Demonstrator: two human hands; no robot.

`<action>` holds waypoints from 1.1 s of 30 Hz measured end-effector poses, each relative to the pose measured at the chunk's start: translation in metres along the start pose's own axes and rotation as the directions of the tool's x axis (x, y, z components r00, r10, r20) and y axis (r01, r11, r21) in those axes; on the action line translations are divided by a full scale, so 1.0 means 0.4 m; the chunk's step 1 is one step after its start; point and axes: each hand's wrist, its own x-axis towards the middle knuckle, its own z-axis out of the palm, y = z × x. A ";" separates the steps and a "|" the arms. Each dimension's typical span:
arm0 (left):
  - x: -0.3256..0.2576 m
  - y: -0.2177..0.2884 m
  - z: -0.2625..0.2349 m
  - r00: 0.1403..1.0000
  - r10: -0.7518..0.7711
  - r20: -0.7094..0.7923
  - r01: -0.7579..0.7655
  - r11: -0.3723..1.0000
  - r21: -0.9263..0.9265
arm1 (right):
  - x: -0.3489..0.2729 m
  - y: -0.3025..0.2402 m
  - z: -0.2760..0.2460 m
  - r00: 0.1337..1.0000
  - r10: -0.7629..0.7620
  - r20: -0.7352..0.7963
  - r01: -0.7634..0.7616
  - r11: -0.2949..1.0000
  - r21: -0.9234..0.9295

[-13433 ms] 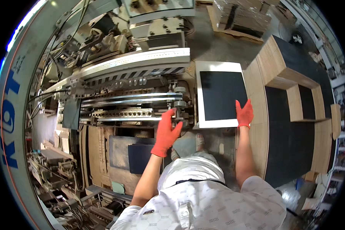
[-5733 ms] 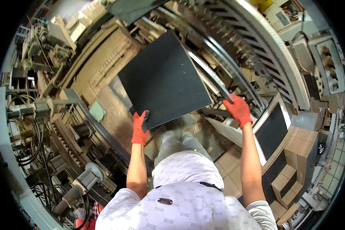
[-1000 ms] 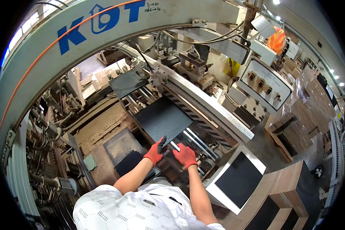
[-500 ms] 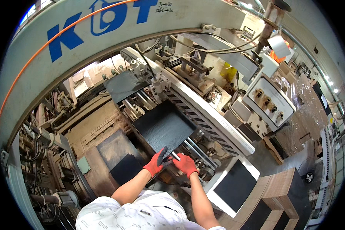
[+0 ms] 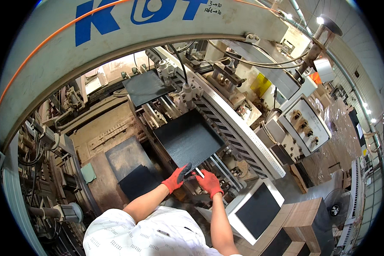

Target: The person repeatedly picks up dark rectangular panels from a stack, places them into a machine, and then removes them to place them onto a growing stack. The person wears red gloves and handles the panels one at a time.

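Observation:
A dark black panel [image 5: 190, 136] lies flat across the rails of a machine, its near corner toward me. My left hand [image 5: 175, 180], in a red glove with dark grey fingers, is closed at that corner, thumb on top and the other fingers partly hidden. Just to its right my right hand [image 5: 210, 183], gloved the same, is closed around a thin white stick-like tool [image 5: 199, 172]. Its tip is close to the panel's near edge; its exact kind is too small to make out. Farther back on the rails sits a second dark panel [image 5: 147, 87].
A white-rimmed stand with a black top [image 5: 259, 209] is at the near right, beside stacked wood-coloured boards [image 5: 303, 217]. Small dark sheets [image 5: 138, 182] lie left of my arms. A ruled white rail [image 5: 243, 143] runs along the right; a control box [image 5: 305, 123] stands beyond it.
The view has shifted slightly, so the machine appears a little farther right. Both hands stay at the panel's near corner, and the right still holds the white tool.

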 end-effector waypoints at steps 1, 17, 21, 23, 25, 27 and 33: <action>0.001 0.002 -0.002 1.000 0.013 0.019 -0.013 1.000 0.017 | -0.001 -0.002 -0.002 1.000 -0.005 -0.002 0.005 1.000 0.002; 0.013 0.005 -0.026 0.988 0.152 -0.013 -0.142 0.948 0.286 | -0.010 -0.009 -0.008 0.999 -0.032 -0.019 0.032 0.999 0.005; 0.011 0.003 -0.032 0.988 0.155 -0.008 -0.145 0.942 0.304 | -0.009 0.000 0.000 0.997 -0.046 -0.056 0.046 0.999 0.002; 0.011 0.002 -0.020 0.985 0.168 -0.039 -0.150 0.946 0.288 | -0.008 0.006 0.001 0.998 -0.037 -0.054 0.037 0.999 0.000; 0.019 -0.005 -0.032 0.986 0.166 -0.034 -0.152 0.954 0.257 | -0.007 0.002 -0.002 0.999 -0.029 -0.038 0.029 1.000 0.002; 0.024 -0.009 -0.041 0.986 0.161 -0.038 -0.147 0.958 0.244 | -0.007 -0.002 -0.005 0.999 -0.026 -0.030 0.026 1.000 0.010; 0.022 -0.006 -0.035 0.985 0.169 -0.033 -0.154 0.952 0.265 | -0.009 -0.003 -0.009 1.000 -0.015 -0.023 0.015 1.000 0.026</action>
